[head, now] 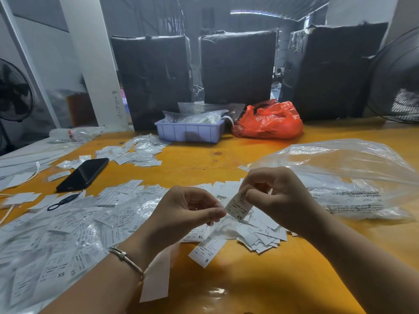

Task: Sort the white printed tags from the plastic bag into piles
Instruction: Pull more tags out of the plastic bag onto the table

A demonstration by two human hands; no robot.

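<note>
My right hand (275, 196) pinches a white printed tag marked XS (238, 207) above the yellow table (226, 159). My left hand (186, 211) is curled beside it, its thumb and fingertips pinching the tag's left edge. Under the hands lies a small heap of white tags (260, 234), with a tag marked S (207, 250) just in front. A wide spread of tags (68, 234), many marked XS, covers the table's left side. A large clear plastic bag (353, 177) lies at the right, behind my right hand.
A black phone (84, 174) lies at the left, with a smaller heap of tags (136, 152) behind it. A lilac tray (189, 131) with clear bags and a red plastic bag (269, 121) stand at the back. Black wrapped boxes (238, 66) line the far edge; fans (399, 80) flank both sides.
</note>
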